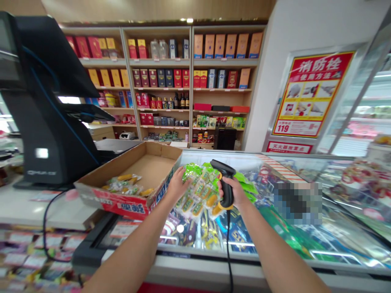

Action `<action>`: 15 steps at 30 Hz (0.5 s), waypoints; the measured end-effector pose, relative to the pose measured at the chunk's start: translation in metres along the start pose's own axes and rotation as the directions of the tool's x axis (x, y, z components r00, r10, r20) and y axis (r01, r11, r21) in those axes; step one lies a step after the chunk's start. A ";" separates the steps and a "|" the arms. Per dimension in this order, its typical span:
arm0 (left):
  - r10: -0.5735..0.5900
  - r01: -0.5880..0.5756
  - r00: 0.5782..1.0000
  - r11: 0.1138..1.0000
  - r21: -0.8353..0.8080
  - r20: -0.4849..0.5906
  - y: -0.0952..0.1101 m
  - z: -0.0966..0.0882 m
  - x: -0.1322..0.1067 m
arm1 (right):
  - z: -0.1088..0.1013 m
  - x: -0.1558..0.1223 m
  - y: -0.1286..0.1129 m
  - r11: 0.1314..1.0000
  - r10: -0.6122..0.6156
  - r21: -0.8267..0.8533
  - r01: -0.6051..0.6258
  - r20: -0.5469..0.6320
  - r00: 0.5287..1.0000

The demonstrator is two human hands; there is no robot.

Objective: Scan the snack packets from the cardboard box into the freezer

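My right hand (pixel 233 189) is wrapped round the handle of a black barcode scanner (pixel 227 191) with yellow trim. Its head points left and its cable (pixel 228 244) hangs down. Beneath it, clear packets of yellow food (pixel 200 189) with green labels and bright green tops lie on the glass lid of a freezer (pixel 244 156). My left hand (pixel 179 185) grips the left edge of these packets near a green top, its fingertips partly hidden. More green packaging (pixel 247 187) shows behind my right hand.
Left of my left hand stands an open cardboard box (pixel 122 203) with several similar yellow packets inside. A black checkout terminal (pixel 55 101) rises at the far left. Frozen goods (pixel 210 232) show through the glass. Shelves of boxed bottles (pixel 160 77) line the back wall.
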State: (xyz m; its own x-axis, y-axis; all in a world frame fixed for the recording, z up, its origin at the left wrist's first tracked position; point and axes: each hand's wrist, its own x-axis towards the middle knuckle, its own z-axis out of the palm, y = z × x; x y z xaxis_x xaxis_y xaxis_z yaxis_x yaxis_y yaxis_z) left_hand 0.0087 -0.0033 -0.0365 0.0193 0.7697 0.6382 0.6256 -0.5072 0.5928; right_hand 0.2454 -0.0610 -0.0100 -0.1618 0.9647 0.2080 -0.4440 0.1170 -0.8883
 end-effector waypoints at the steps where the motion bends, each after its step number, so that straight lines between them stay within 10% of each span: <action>1: 0.014 -0.014 1.000 1.000 0.009 -0.017 0.004 -0.001 -0.001 | -0.001 0.000 0.001 1.000 0.002 -0.001 -0.002 0.013 1.000; 6: 0.112 -0.111 0.993 0.993 0.050 -0.024 0.043 -0.042 0.016 | -0.004 0.002 0.004 1.000 0.009 0.007 -0.010 0.040 0.999; 10: 0.028 -0.096 0.952 0.973 0.212 0.303 0.055 -0.105 0.056 | -0.004 0.004 0.004 1.000 0.011 0.010 -0.012 0.041 0.999; 15: -0.302 -0.052 0.597 0.910 0.411 0.744 0.013 -0.151 0.070 | 0.001 0.002 0.001 1.000 0.020 0.013 -0.020 0.009 1.000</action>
State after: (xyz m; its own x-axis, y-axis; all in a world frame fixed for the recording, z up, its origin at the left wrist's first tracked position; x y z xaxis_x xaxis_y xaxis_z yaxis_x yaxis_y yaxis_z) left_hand -0.0991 -0.0145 0.0904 0.4027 0.9006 -0.1635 0.8889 -0.3422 0.3047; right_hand 0.2438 -0.0591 -0.0103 -0.1789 0.9646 0.1936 -0.4519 0.0942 -0.8871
